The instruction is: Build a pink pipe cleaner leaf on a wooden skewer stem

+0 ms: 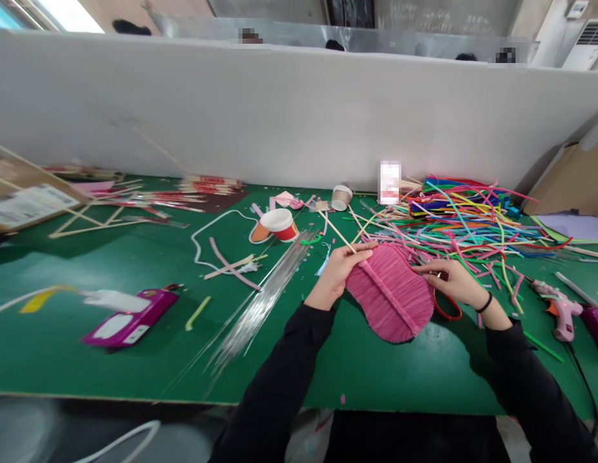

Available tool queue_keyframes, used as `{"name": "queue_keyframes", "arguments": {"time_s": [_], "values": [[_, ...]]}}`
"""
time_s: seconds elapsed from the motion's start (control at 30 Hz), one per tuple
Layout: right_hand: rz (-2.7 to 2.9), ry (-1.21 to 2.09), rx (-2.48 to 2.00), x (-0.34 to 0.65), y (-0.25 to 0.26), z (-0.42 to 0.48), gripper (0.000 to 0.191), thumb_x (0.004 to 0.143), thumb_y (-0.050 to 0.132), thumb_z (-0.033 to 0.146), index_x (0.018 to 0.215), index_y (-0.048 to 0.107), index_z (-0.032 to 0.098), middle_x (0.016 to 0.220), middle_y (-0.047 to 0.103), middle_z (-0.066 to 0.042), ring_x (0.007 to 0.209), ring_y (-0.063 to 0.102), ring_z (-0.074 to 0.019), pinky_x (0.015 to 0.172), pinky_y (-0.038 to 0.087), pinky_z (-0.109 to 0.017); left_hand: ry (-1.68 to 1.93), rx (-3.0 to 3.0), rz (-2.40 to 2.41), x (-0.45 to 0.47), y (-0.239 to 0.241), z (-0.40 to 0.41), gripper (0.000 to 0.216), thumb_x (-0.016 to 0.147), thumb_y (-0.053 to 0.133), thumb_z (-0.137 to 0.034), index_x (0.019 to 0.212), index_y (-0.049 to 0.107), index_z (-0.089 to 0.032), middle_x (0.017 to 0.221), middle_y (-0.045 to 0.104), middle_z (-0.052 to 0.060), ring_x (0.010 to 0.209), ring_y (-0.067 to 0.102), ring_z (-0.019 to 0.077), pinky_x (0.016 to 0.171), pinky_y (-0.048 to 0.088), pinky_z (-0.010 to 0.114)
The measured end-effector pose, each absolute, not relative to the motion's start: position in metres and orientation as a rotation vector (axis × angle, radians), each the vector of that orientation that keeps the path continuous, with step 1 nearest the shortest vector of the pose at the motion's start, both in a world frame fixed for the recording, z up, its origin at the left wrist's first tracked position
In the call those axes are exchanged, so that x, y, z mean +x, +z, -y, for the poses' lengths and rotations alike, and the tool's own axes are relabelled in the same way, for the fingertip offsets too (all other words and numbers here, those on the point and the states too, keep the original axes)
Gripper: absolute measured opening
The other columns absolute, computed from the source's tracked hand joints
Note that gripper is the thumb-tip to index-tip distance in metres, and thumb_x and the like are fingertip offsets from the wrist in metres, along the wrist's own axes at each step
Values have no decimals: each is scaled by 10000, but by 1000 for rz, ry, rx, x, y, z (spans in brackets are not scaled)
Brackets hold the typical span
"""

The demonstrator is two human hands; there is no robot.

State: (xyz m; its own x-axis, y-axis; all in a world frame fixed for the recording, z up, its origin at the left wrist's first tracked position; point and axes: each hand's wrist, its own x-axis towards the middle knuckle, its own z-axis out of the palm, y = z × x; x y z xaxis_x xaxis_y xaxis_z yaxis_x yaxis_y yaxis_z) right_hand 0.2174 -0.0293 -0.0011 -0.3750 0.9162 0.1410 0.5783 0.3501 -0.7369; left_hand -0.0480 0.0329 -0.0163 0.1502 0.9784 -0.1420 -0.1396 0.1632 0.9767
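Note:
My left hand (pixel 338 272) is closed on the upper left edge of a pink fan (pixel 388 292), with the thumb over its stick. The fan has a rounded, waisted shape, is covered in fuzzy pink strips, and is crossed by a thicker pink band. A thin wooden stick (pixel 338 230) juts out past my fingers. At the fan's upper right edge, my right hand (pixel 451 281) is closed around scissors (pixel 447 307) with a red handle loop hanging below. Its fingers partly cover the blades, which lie close to the fan's edge.
A heap of coloured pipe cleaners (pixel 467 218) lies at the back right. A pink glue gun (pixel 564 315) is at far right. Bare wires (pixel 260 308), a paper cup (pixel 280 225) and a purple device (pixel 132 318) lie leftward. A white partition (pixel 280 116) borders the green table (pixel 376 379).

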Motion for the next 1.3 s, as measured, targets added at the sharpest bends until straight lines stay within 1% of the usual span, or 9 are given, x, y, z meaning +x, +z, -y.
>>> {"name": "queue_keyframes", "arguments": {"time_s": [0.1,0.2,0.27,0.4,0.57,0.7,0.9,1.1,1.3], "values": [[2129,862,-1229,221,-1,29,384,911,467,178,1212,699,229,1110,753,-68,968,684,-207,858,533,-345,1065,1054,-1068,-48,-16,-33,318,596,826,-315,884,799,-183,900,771,70,776,661,202,753,475,323],[2235,985,-1121,229,-1,27,440,938,439,183,1337,607,262,1283,675,-57,1133,627,-207,1000,484,-390,1075,1055,-1072,-49,-15,-34,335,574,843,-327,869,799,-174,883,771,71,775,656,198,757,471,316],[2291,1031,-1094,235,-1,26,477,947,442,182,1402,540,284,1289,651,-55,1152,603,-198,1046,454,-405,1075,1055,-1069,-49,-15,-34,345,568,850,-333,869,799,-173,873,771,69,774,653,195,759,467,310],[2324,1039,-1124,241,-1,26,510,943,474,163,1429,504,316,1124,655,-53,1069,599,-188,1036,455,-409,1070,1059,-1073,-49,-15,-34,332,575,844,-331,867,800,-179,882,771,66,780,654,198,757,463,310],[2314,1066,-1079,241,-1,26,493,948,501,218,1433,497,305,1140,678,-43,1014,626,-185,966,495,-374,1064,1069,-1073,-49,-16,-34,326,594,833,-325,883,797,-179,883,769,64,781,658,200,753,465,312],[2229,1077,-1095,239,-1,27,444,936,530,269,1376,565,310,1207,708,-17,1020,660,-198,936,523,-356,1065,1057,-1064,-49,-16,-34,322,589,838,-317,880,800,-183,879,771,61,785,661,200,762,471,313],[2138,1111,-1144,238,-2,27,415,917,577,333,1325,621,272,1145,746,-30,969,700,-219,870,565,-358,1053,1059,-1051,-50,-15,-33,318,585,842,-317,875,803,-192,874,771,54,773,650,188,758,461,304],[2142,1138,-1148,235,1,28,403,933,530,305,1322,621,252,1245,705,-40,1086,666,-229,956,531,-392,1065,1053,-1038,-50,-16,-33,316,580,853,-317,864,803,-190,859,769,51,762,640,177,751,451,294],[2184,1112,-1166,231,1,27,419,942,458,240,1330,614,260,1310,665,-43,1128,642,-222,982,510,-393,1059,1041,-1039,-48,-15,-33,325,579,847,-306,874,801,-178,849,763,53,739,630,173,724,441,291]]}}
